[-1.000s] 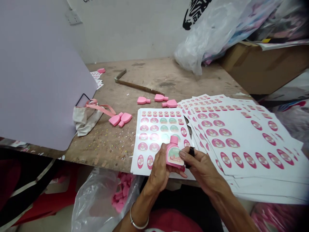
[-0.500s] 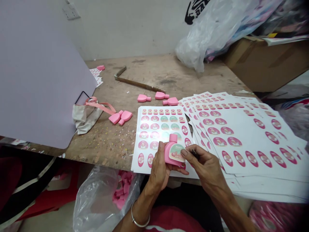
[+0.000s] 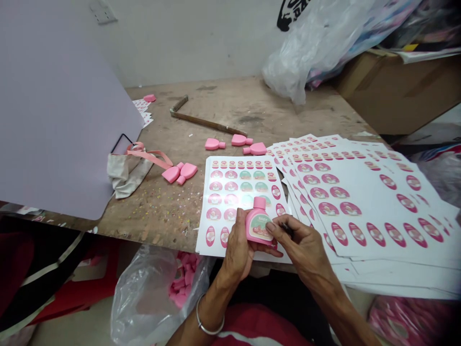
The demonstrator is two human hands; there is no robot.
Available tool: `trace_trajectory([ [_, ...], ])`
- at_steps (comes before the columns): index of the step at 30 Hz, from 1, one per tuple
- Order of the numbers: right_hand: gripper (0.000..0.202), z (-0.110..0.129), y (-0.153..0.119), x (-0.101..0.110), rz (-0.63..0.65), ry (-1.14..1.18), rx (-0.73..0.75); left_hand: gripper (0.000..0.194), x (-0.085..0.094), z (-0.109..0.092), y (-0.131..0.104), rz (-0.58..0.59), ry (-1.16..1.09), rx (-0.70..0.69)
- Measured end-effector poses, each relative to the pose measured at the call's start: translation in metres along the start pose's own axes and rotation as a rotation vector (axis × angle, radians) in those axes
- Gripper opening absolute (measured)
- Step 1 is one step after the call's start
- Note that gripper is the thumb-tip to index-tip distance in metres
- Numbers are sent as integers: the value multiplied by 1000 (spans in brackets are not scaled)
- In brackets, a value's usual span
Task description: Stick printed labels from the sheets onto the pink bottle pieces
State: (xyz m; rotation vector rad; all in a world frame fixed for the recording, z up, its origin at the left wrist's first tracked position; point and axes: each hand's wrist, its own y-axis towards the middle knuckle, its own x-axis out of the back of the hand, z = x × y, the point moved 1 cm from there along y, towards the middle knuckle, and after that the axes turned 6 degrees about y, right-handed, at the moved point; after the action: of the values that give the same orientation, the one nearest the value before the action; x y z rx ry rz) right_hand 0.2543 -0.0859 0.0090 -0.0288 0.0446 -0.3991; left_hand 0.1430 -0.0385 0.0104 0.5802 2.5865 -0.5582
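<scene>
My left hand [image 3: 236, 247] is closed round a small pink toy bottle [image 3: 260, 203], upright above a sheet of stickers [image 3: 238, 180]. On the bottle's front lies a green and cream label [image 3: 260, 225] with the word "BABY" on it. The thumb of my right hand [image 3: 306, 245] touches the label's right edge. A slim dark tool [image 3: 287, 229] is tucked in the curled fingers of that hand; its exact kind is mostly hidden.
Sticker sheets [image 3: 363, 192] fan out to the right. Several pink bottles [image 3: 214, 143] lie beyond, near a bent metal bar [image 3: 209, 123]. A cloth pouch [image 3: 126, 175] sits left beside a pale panel [image 3: 61, 110]. Below hangs a plastic bag [image 3: 144, 293] of pink pieces.
The label, tilted and partly off the bottle's right side before, now lies flat and centred on its front. My right thumb has moved slightly left with it.
</scene>
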Motion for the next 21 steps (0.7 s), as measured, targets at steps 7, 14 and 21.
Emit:
trace_trajectory([
  [7,29,1,0,0,0,-5,-12,51,0,-2,-1,-11,3,5],
  [14,29,5,-1,-4,-59,-5,-8,50,-1,-2,0,-20,6,10],
  [21,28,11,-3,-7,-132,-118,110,49,9,4,-1,-132,227,-125],
])
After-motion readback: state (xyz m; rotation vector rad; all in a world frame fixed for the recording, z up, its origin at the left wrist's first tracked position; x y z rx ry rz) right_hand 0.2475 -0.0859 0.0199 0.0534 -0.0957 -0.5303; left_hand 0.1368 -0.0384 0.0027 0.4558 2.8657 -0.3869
